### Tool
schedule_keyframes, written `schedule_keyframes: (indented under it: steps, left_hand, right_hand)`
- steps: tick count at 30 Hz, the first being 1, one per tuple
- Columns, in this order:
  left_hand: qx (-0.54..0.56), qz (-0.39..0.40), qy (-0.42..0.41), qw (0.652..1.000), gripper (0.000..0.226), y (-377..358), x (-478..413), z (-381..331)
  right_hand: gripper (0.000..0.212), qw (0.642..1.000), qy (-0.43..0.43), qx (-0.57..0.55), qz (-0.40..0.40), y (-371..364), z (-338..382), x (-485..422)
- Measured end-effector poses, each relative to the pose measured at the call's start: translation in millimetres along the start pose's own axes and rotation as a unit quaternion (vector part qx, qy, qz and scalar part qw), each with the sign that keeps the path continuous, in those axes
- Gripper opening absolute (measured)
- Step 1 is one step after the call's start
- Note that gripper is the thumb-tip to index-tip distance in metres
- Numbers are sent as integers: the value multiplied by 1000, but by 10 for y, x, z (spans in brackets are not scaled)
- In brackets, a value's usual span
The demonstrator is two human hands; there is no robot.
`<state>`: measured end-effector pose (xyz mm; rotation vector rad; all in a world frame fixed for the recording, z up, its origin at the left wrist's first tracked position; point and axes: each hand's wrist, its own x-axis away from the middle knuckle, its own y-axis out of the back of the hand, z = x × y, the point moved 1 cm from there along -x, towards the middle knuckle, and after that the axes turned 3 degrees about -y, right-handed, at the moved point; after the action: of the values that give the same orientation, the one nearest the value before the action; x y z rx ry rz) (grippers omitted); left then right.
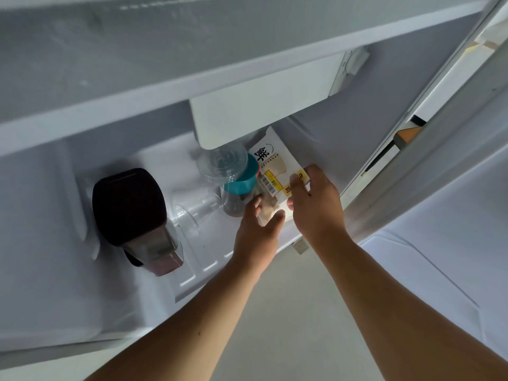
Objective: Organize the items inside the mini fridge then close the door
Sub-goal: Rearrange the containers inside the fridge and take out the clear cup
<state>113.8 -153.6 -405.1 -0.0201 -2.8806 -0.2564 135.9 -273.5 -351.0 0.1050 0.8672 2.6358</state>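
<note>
Both hands, right (313, 200) and left (258, 226), clasp the near end of a white, yellow-labelled packet (275, 166) lying on the fridge (82, 270) floor right of the teal-lidded jar (239, 188)

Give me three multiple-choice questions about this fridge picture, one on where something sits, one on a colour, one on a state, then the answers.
1. Where is the dark-lidded jug in the fridge?
A. left side
B. right side
C. in the door

2. What colour is the jar's lid?
A. red
B. teal
C. black

3. What is the state of the white food packet?
A. lying untouched
B. held by both hands
C. outside on the floor

Answers: 1 A, it stands far left of the other items. 2 B, teal cap beside the packet. 3 B, the left hand and right hand both have fingers on it.
</note>
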Motion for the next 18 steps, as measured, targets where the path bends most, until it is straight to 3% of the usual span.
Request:
schedule_keyframes:
  steps: [3,7,11,14,18]
  left_hand:
    - [16,-4,6,1000,71,12,35,-11]
    - [49,-39,31,998,41,20,75,54]
    - [76,-68,39,994,32,37,176,127]
    - [65,-64,46,995,38,80,195,141]
    - [75,-2,56,996,56,113,137,147]
  right_hand:
    - [16,999,-15,-33,-37,14,9,149]
    - [14,990,-89,-94,-60,-87,-32,424]
    - [13,997,-51,-52,-31,-165,22,509]
    - [36,997,0,72,-23,-102,-10,435]
    - [57,991,-46,105,61,-89,-112,333]
